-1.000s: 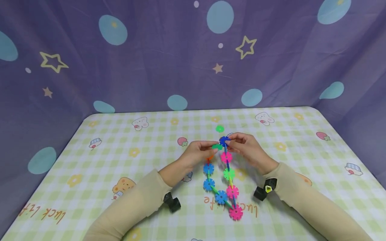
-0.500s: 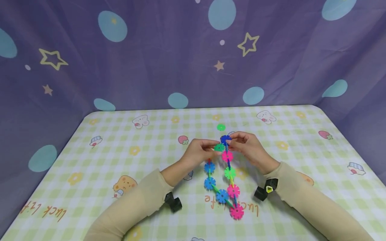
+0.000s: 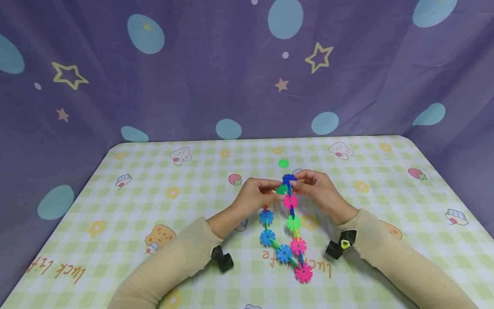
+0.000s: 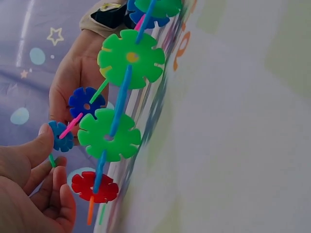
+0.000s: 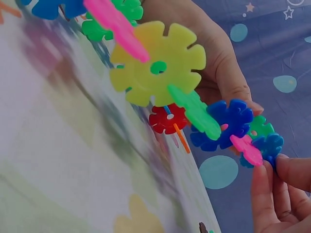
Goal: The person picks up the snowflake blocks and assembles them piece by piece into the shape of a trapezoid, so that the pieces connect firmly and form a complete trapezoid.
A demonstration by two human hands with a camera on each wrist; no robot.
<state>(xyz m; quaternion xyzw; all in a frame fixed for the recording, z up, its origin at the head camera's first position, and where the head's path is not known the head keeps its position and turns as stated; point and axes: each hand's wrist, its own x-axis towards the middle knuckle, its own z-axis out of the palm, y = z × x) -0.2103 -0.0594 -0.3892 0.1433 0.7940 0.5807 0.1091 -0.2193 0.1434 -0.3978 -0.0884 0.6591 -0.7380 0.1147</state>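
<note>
A chain of slotted plastic snowflake discs hangs between my hands in a narrow U. In the head view, my left hand (image 3: 251, 197) pinches the green disc (image 3: 282, 189) at one end. My right hand (image 3: 320, 193) pinches the dark blue disc (image 3: 289, 179) at the other end. These two end discs meet or nearly meet; whether they interlock I cannot tell. Pink discs, such as the lowest pink disc (image 3: 303, 273), and blue discs (image 3: 266, 216) make up the sides. The right wrist view has a yellow-green disc (image 5: 184, 48) close up, and the left wrist view a red disc (image 4: 92, 187).
One loose light green disc (image 3: 283, 163) lies on the table just beyond my hands. A checked cloth with printed cartoons covers the table (image 3: 115, 249). Behind its far edge hangs a purple curtain (image 3: 193, 86) with stars and blue spots.
My left hand has shifted slightly right, bringing the green disc against or close to the blue one. That disc has tilted in the fingers. My right hand keeps its grip.
</note>
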